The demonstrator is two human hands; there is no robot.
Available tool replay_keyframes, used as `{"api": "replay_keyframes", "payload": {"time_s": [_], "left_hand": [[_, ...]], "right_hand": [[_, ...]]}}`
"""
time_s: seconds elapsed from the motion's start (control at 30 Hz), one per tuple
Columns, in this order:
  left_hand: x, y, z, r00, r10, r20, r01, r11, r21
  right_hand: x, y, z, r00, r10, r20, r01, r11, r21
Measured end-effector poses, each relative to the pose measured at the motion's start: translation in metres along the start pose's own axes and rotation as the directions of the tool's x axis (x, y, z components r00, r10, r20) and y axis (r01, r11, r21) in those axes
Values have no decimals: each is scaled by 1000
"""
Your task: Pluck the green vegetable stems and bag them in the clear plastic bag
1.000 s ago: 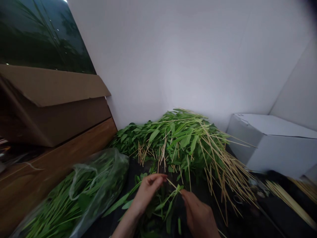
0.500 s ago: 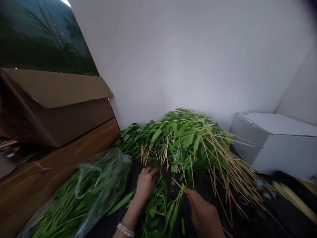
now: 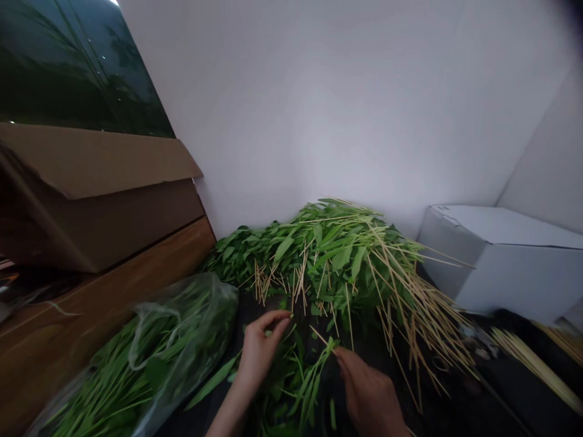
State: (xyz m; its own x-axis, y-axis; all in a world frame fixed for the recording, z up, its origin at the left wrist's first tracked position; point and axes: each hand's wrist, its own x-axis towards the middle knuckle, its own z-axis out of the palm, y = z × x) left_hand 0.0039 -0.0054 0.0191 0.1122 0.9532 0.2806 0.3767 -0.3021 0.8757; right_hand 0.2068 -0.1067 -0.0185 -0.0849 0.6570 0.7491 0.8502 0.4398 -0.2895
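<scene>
My right hand [image 3: 371, 388] is closed round a thin wooden skewer [image 3: 319, 334]. Its bare tip points up and left, and green leafy stems [image 3: 314, 379] hang from it close to my fingers. Thumb and forefinger of my left hand [image 3: 264, 343] are pinched together, left of the skewer tip; what is between them is too small to name. Loose green leaves [image 3: 277, 394] lie on the dark surface below and between my hands. Beyond them is a large heap of leafy greens [image 3: 337, 243] on skewers, with many bare skewer ends [image 3: 423, 315] sticking out to the right.
A clear plastic bag [image 3: 214, 303] of leafy stems lies at the left. Behind it, an open cardboard box [image 3: 136, 218] stands on a wooden surface [image 3: 182, 243]. At the right are a white box [image 3: 523, 267] and a bundle of pale sticks [image 3: 537, 364]. A white wall [image 3: 319, 109] rises behind.
My left hand has turned and lifted from the loose leaves, its thumb and forefinger now pinched in view. The right hand keeps its hold on the skewer. The view has shifted slightly.
</scene>
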Motion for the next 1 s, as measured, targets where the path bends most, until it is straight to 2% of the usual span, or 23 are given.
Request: {"api": "replay_keyframes", "payload": {"time_s": [0.07,0.17,0.3,0.4,0.57,0.83,1.0], "left_hand": [[-7,11,8,984,-144,101,164,959,-233],[-15,23,18,938,-285,198,345,827,-443],[-23,37,22,900,-383,207,425,671,-607],[-29,47,21,893,-411,184,421,617,-665],[-31,50,21,903,-389,181,407,644,-648],[-21,31,22,926,-327,189,377,774,-509],[-19,21,25,931,-296,213,364,797,-482]], "right_hand": [[-1,-1,1,1000,13,29,-13,1000,7],[-2,-3,3,997,42,63,-43,999,16],[-5,-2,6,995,42,95,-44,999,15],[-7,-1,7,994,30,106,-31,999,12],[-8,0,8,990,34,134,-39,999,35],[-8,-1,7,989,50,138,-53,998,16],[-8,-1,8,993,42,108,-44,999,20]]}}
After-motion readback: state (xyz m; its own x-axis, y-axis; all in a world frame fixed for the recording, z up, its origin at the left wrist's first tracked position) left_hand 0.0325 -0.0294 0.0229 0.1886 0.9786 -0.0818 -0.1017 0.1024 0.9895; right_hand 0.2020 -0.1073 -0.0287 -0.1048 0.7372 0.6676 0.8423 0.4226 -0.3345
